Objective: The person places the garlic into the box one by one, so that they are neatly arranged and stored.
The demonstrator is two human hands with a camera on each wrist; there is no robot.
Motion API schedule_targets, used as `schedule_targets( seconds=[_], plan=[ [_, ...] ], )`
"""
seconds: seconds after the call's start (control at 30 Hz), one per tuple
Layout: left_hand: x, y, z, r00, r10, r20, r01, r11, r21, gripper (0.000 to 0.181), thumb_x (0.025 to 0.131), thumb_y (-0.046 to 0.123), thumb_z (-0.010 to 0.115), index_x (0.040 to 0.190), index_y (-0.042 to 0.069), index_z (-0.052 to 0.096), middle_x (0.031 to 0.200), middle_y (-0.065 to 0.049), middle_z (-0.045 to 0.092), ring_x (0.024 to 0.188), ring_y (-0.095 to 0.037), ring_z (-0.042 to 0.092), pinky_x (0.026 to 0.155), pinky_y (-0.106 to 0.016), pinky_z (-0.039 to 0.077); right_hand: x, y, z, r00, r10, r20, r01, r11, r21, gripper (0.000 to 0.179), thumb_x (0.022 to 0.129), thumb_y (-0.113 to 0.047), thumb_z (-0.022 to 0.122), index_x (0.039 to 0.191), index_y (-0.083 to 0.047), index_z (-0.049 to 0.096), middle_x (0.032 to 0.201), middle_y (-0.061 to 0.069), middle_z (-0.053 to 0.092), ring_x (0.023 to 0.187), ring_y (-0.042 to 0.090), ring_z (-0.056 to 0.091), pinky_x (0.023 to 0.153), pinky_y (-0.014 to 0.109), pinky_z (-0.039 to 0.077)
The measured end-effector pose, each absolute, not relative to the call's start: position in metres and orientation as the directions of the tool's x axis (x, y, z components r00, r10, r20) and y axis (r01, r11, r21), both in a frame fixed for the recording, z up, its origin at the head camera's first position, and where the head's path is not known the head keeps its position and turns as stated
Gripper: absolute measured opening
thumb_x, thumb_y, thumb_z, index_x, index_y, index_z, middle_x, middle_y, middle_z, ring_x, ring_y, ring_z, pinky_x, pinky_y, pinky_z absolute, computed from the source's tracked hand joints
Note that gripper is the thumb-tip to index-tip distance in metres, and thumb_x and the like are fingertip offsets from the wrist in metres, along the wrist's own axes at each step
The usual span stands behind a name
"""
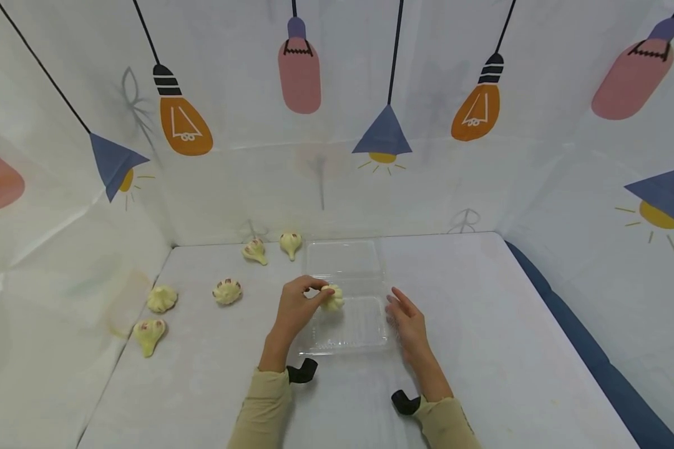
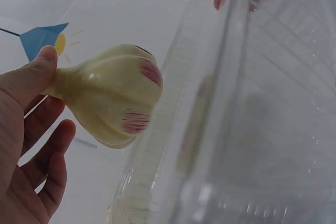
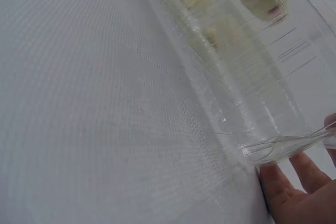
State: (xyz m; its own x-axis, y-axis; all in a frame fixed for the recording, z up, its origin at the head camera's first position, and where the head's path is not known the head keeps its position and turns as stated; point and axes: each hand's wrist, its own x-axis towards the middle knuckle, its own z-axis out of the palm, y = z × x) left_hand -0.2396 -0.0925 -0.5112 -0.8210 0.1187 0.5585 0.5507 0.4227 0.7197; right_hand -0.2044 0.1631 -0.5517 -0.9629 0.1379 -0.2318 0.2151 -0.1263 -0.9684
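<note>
A cream garlic bulb point(image 2: 113, 95) with purple streaks is pinched by its stem between thumb and fingers of my left hand point(image 1: 299, 305). It hangs over a clear plastic clamshell box point(image 1: 365, 327), whose lid point(image 1: 342, 257) lies folded back on the far side. In the left wrist view the bulb's rounded end points toward the box wall. My right hand point(image 1: 412, 327) is at the box's right edge, fingers extended and loosely apart. The right wrist view has its fingers point(image 3: 310, 174) against or just beside the box corner; exact contact is unclear.
More garlic bulbs lie left on the white table point(image 1: 483, 349): one bulb point(image 1: 227, 291) nearest the box, a pair by the back edge point(image 1: 254, 251), and two by the left edge point(image 1: 150, 337). A sheet printed with lamps point(image 1: 337, 187) hangs behind.
</note>
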Motion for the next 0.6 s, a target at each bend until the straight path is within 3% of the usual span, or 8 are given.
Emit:
schedule_targets(
  seconds=[0.4, 0.6],
  plan=[
    [-0.247, -0.071, -0.512, -0.826, 0.172, 0.537, 0.546, 0.483, 0.685, 0.02, 0.08, 0.026, 0.082, 0.09, 0.011, 0.076, 0.083, 0.004, 0.069, 0.077, -0.018, 0.065, 0.066, -0.043, 0.053, -0.207, 0.164, -0.552, -0.967, 0.142, -0.213, 0.193, -0.147, -0.97, 0.046, 0.099, -0.008, 0.055, 0.144, -0.015, 0.048, 0.142, 0.013, 0.049, 0.123, 0.027, 0.052, 0.092, 0.031, 0.048],
    [-0.249, -0.062, -0.512, -0.835, 0.204, 0.511, 0.533, 0.528, 0.661, 0.018, 0.081, 0.028, 0.08, 0.09, 0.012, 0.076, 0.082, 0.006, 0.069, 0.076, -0.013, 0.065, 0.065, -0.035, 0.053, -0.205, 0.162, -0.55, -0.962, 0.141, -0.232, 0.212, -0.147, -0.966, 0.047, 0.099, -0.01, 0.056, 0.145, -0.015, 0.047, 0.143, 0.014, 0.048, 0.126, 0.027, 0.049, 0.099, 0.04, 0.044]
  ],
)
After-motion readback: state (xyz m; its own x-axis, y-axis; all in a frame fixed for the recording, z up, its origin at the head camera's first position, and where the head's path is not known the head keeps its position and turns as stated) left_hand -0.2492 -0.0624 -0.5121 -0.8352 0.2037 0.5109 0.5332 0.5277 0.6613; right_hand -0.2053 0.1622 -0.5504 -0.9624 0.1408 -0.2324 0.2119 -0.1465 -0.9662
